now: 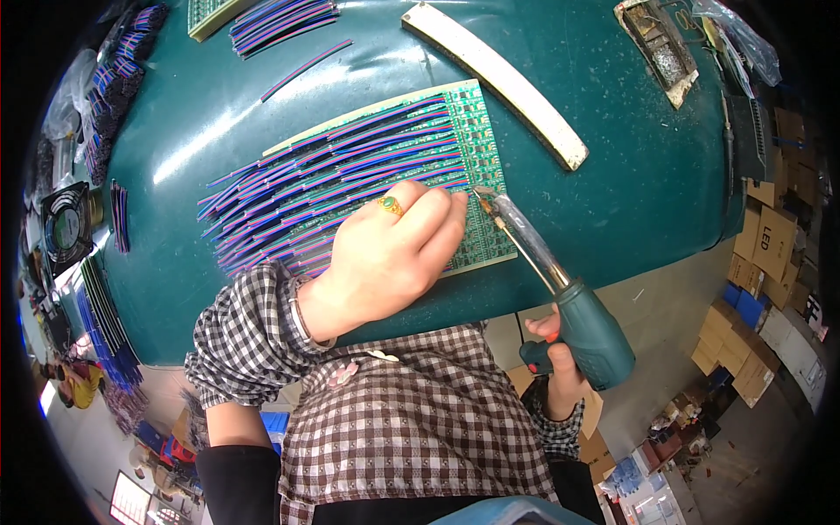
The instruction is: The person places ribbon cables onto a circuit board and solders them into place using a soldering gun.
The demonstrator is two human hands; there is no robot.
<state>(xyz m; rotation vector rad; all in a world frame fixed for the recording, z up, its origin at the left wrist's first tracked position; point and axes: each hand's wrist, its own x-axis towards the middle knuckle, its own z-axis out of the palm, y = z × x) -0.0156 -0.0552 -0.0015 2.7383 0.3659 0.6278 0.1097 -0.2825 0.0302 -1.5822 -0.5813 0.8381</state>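
Note:
A green circuit board panel [481,223] lies on the table, with rows of blue, red and black wire strips [350,144] running left from its right-hand part. My left hand [385,254], wearing a ring with a green stone, reaches over the lower rows. Its thumb and fingers are pinched on a wire strip at the board, mostly hidden by the fingers. In my right hand [564,376] is a green soldering gun [595,337], gripped by its handle. Its tip meets the board right beside my left fingertips.
Beyond the board lie a loose wire strip [306,70], a bundle of wires [284,24] and a long, curved white bar [499,83]. A soldering tray [661,52] sits far right. At the left edge are a small fan [67,227] and more wire bundles [109,337].

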